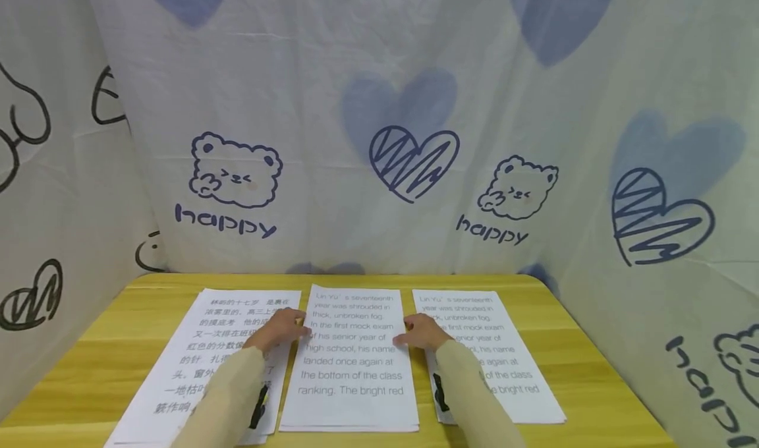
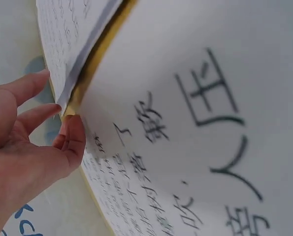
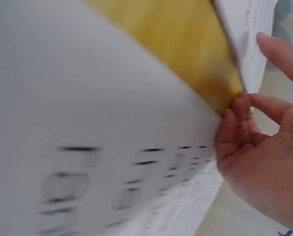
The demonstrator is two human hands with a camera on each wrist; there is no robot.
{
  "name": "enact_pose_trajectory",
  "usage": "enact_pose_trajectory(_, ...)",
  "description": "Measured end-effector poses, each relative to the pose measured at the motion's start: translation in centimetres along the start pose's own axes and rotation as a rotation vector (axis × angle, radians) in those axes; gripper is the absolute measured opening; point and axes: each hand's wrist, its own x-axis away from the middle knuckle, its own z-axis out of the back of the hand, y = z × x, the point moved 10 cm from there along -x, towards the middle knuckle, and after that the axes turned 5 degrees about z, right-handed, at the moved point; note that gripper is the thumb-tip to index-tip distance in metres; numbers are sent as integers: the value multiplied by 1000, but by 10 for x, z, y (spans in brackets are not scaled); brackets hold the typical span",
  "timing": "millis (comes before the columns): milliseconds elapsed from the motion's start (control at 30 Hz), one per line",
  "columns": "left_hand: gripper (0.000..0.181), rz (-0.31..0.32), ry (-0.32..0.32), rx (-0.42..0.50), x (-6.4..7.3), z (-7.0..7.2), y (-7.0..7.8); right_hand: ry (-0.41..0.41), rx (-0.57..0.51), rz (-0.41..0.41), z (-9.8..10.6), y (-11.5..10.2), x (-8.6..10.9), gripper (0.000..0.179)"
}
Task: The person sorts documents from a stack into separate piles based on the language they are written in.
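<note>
A stack of printed English sheets (image 1: 350,412) lies in the middle of the table. My left hand (image 1: 281,329) is at its left edge and my right hand (image 1: 422,333) at its right edge, fingertips against the paper's sides. The left wrist view shows the left hand (image 2: 30,132) with thumb and index finger extended and the other fingers bent beside the stack's edge. Similarly bent lower fingers appear on the right hand (image 3: 269,132) in the right wrist view. Neither hand visibly pinches a sheet.
A stack of Chinese-text sheets (image 1: 148,415) lies to the left, partly under my left forearm. Another English stack (image 1: 528,402) lies to the right, partly under my right forearm. The yellow table (image 1: 605,408) meets a white patterned curtain (image 1: 332,237) at the back and sides.
</note>
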Motion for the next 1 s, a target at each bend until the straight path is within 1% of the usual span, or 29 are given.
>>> enact_pose_trajectory(33, 44, -1, 8, 1, 0, 1, 3, -6, 17, -6, 1, -2, 0, 28)
enact_pose_trajectory(100, 45, -8, 24, 21, -1, 2, 8, 6, 33, -23, 6, -6, 0, 36)
enact_pose_trajectory(133, 46, -10, 33, 40, -1, 3, 10, 14, 29, -26, 8, -8, -1, 37)
enact_pose_trajectory(167, 47, -9, 42, 64, -2, 3, 12, 28, 26, -35, 11, -9, -1, 44)
enact_pose_trajectory(233, 49, 11, 60, 130, -2, 3, 12, 68, 6, -32, 15, -11, -2, 51)
enact_pose_trajectory(267, 51, 24, 71, 156, -3, 3, 12, 90, -20, -27, 16, -12, -3, 54)
enact_pose_trajectory(367, 56, 64, 99, 232, -2, 4, 9, 135, -101, -22, 15, -12, -5, 50)
enact_pose_trajectory(433, 57, 69, 119, 265, -1, 5, 7, 157, -160, -27, 13, -10, -7, 48)
enact_pose_trajectory(567, 55, 79, 165, 343, 2, 13, 2, 177, -278, -32, 12, -6, -8, 49)
enact_pose_trajectory(633, 54, 92, 182, 388, 1, 15, -3, 181, -334, -37, 14, -5, -7, 49)
enact_pose_trajectory(733, 50, 122, 204, 444, -1, 17, -12, 178, -390, -48, 17, -3, -6, 49)
enact_pose_trajectory(833, 47, 133, 205, 541, -4, 15, -18, 174, -441, -54, 21, 2, -6, 49)
enact_pose_trajectory(1000, 45, 134, 150, 758, -8, 6, -20, 191, -521, -76, 30, 13, -8, 50)
